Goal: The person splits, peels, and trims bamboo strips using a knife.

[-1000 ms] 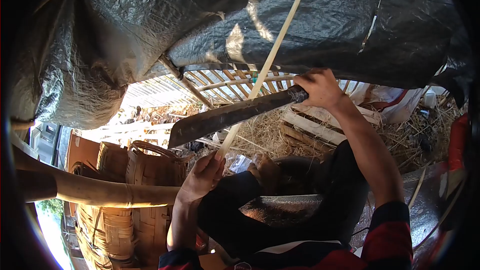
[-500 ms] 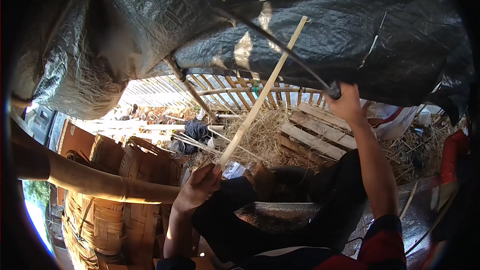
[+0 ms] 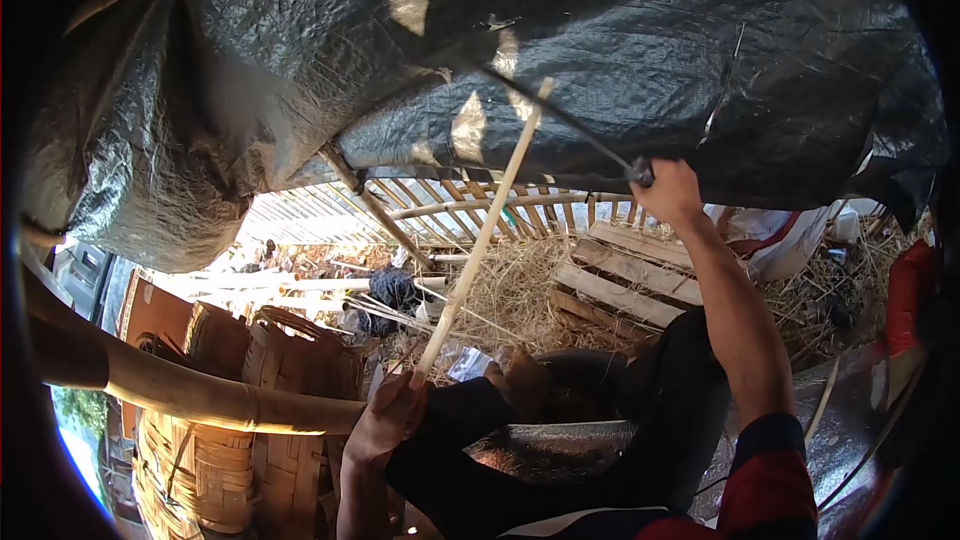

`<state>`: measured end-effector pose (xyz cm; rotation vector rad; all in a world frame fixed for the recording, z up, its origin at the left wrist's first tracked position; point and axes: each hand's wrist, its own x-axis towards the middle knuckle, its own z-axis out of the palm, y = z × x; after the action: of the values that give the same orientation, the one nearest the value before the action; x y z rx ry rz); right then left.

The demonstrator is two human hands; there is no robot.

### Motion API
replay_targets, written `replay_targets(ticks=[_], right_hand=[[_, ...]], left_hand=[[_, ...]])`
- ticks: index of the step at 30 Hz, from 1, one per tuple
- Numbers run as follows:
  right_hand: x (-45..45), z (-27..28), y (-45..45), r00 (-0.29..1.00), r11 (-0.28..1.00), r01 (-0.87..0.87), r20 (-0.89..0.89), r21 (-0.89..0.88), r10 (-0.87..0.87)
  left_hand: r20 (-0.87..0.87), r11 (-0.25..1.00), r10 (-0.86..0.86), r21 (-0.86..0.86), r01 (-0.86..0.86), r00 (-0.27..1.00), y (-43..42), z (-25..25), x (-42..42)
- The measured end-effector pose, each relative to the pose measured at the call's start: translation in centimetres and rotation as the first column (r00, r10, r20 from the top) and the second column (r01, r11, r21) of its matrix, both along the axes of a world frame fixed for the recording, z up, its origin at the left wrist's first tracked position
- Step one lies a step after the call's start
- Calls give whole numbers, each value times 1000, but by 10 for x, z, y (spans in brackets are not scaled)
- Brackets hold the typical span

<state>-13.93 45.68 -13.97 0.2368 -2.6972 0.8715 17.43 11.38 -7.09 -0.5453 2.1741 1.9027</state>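
Observation:
My left hand point(image 3: 388, 418) is closed around the lower end of a pale bamboo strip point(image 3: 484, 240). The strip slants up and away to the right, its far tip in front of the black sheet. In my right hand point(image 3: 668, 192) is the dark handle of a long, thin-bladed knife point(image 3: 585, 130). Its blade points up and left and crosses the strip near the far tip; whether they touch I cannot tell. The blade's far end is blurred against the sheet.
Black plastic sheeting point(image 3: 620, 50) hangs ahead. A thick bamboo pole point(image 3: 230, 402) crosses at left above woven bamboo baskets point(image 3: 195, 460). Wooden slats point(image 3: 625, 290) lie on straw point(image 3: 510, 290), near a bamboo fence point(image 3: 470, 210) and a dark tangled bundle point(image 3: 390, 290).
The strip's far tip has shifted left and lower in view. My right hand and the knife have also moved slightly left. The view itself has tilted a little.

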Motion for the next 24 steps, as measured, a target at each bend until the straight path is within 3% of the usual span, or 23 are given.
replay_targets(ticks=[4, 6, 7, 8, 10, 11, 12, 14, 15, 17, 20, 22, 24], right_hand=[[10, -6, 14, 994, 999, 39, -100, 7, -38], [29, 11, 3, 989, 984, -106, -85, 141, 118], [38, 12, -4, 965, 971, -177, -165, 159, 203], [45, 15, -8, 966, 972, -175, -165, 157, 201], [51, 20, -11, 770, 834, -445, -336, 326, 542], [48, 19, -7, 771, 812, -446, -300, 376, 562], [40, 13, -1, 772, 813, -451, -295, 370, 563], [12, -4, 13, 972, 972, -189, -116, 138, 206], [3, -13, 18, 969, 969, -199, -119, 149, 217], [-8, -25, 23, 998, 996, 64, 0, 54, -64], [16, -2, 10, 995, 1000, 4, -102, 21, -2], [29, 11, -1, 998, 1000, -14, -57, 7, 14], [39, 9, -11, 931, 974, -224, -289, 26, 222]], left_hand=[[24, 991, -81, -101, 83, 996, -2, -4, -6], [26, 996, -37, -78, 38, 999, 6, 1, -7], [54, 997, -38, -60, 41, 998, 8, 4, -8], [85, 998, -40, -43, 43, 996, 9, 7, -8], [104, 999, -50, -2, 50, 993, 9, 11, -8], [130, 998, -53, 41, 48, 990, 8, 11, -5], [139, 998, -52, 38, 47, 989, 6, 12, -1], [62, 997, 40, 64, -44, 997, 2, 10, 0], [58, 996, 50, 75, -55, 997, 3, 6, -1], [40, 996, 3, -89, 0, 999, 3, 1, -6], [49, 998, 22, -62, -19, 999, 1, 4, -5], [61, 1000, 12, -4, -12, 998, 2, 7, -4], [82, 999, -4, 50, 0, 997, 3, 11, -3]])
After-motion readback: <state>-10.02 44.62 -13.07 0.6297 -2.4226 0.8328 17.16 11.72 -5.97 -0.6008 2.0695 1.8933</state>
